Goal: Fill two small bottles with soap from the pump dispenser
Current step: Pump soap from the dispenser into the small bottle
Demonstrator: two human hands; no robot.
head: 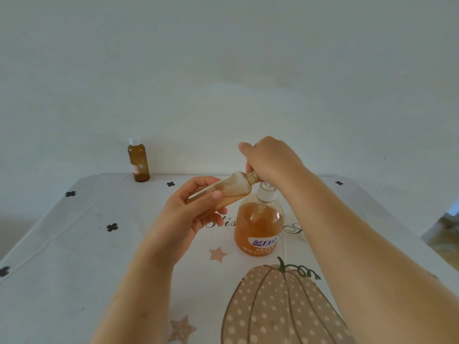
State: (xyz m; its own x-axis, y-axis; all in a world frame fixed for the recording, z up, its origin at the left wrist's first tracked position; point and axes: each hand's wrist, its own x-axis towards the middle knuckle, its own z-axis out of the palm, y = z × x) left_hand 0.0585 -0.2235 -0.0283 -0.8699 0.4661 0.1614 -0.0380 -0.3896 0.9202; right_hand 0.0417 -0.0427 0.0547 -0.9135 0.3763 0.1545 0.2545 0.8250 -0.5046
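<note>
bottle (223,188): clear amber plastic, uncapped, held over the table; long axis near level, ribbed neck pointing right and a little up, at the pump top | left hand (188,214): grips its body | right hand (270,160): fingers curled over the pump top | dispenser (259,227): upright, round, clear, amber soap, white collar | capped bottle (138,162): upright, far-left table edge

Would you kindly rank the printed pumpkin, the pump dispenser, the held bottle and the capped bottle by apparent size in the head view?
printed pumpkin
pump dispenser
held bottle and capped bottle: alike, unranked; the capped one stands farther away.
</note>
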